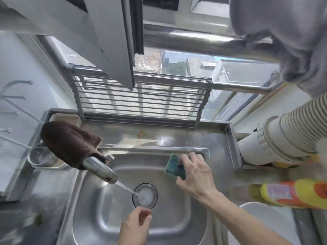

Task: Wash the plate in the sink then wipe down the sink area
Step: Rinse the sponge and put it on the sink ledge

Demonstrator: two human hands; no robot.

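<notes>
A: Two hands over the sink (92, 200); left hand (135, 225) nearest, fingers curled in, thumb against fingertips, holding nothing visible; near the drain (145, 195).

B: Right hand (194, 175) farther in, gripping a green sponge (174, 166) at the basin's back right corner; white plate (265, 221) on the counter (221, 151) at right, beside a yellow bottle (293, 195).

A: Beyond, faucet (100, 169) running into the drain; brown cloth (70, 140) draped over it.

Nothing readable here tbh, the label on the yellow and orange plastic bottle (293, 196) at the right is just blur.
</notes>
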